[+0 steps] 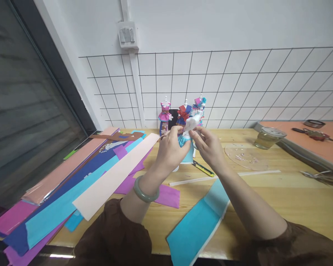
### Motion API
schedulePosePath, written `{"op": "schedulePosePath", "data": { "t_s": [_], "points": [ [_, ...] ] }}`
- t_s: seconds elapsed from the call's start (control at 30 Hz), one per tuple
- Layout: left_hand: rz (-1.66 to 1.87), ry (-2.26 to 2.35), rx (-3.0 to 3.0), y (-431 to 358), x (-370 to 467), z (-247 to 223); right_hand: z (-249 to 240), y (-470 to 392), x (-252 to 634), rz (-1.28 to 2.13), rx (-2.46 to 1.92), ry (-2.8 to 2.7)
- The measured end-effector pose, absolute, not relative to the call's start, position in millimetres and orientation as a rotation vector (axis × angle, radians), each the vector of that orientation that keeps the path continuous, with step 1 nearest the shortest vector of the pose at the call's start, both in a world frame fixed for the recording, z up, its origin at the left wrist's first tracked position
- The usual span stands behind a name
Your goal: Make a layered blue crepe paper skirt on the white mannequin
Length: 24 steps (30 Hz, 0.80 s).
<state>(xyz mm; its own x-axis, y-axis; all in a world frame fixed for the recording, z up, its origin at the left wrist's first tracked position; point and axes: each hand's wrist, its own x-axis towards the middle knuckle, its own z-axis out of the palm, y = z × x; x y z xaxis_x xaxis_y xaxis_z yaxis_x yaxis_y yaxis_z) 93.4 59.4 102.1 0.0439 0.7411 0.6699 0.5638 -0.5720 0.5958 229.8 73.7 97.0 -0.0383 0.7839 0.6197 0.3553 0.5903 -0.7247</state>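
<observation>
Both hands meet over a small dress form [193, 122] with a white upper part and light-blue crepe paper [187, 155] hanging below like a skirt. My left hand [172, 146] has its fingers closed at the waist, from the left side. From the right, my right hand [208, 145] pinches at the same place, thumb and forefinger together. My fingers hide the exact grip points. Just below my right hand lies a yellow utility knife [204, 168]. A folded turquoise crepe paper piece [198, 221] lies nearer to me on the table.
Behind my hands stand several small dressed forms [165, 114]. Long crepe paper strips [119, 173] pile up on the left. A thin white strip [194, 181] crosses the table [266, 207]. At right are a clear plate [246, 157], a lidded cup [269, 138] and an orange-topped board [302, 142].
</observation>
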Motion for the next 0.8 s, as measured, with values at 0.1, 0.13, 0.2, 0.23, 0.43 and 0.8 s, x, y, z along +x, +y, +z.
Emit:
{"op": "schedulePosePath", "data": {
  "t_s": [0.1, 0.13, 0.2, 0.23, 0.43, 0.8],
  "points": [
    [1.621, 1.421, 2.087, 58.0, 97.3, 100.0, 95.0, 71.9, 227.4, 0.336, -0.982, -1.662],
    [1.642, 1.427, 2.080, 57.7, 98.4, 99.4, 94.9, 71.3, 226.8, 0.307, -0.984, -1.672],
    [1.682, 1.413, 2.066, 57.6, 99.4, 98.8, 95.6, 70.1, 226.2, 0.276, -0.982, -1.690],
    [1.696, 1.401, 2.055, 57.9, 99.1, 98.9, 96.4, 69.4, 226.3, 0.275, -0.980, -1.701],
    [1.735, 1.381, 2.012, 62.3, 91.9, 100.6, 102.6, 66.5, 229.8, 0.253, -0.968, -1.826],
    [1.668, 1.278, 2.034, 64.3, 83.1, 105.0, 110.8, 66.6, 241.2, 0.371, -0.962, -1.882]
  ]
}}
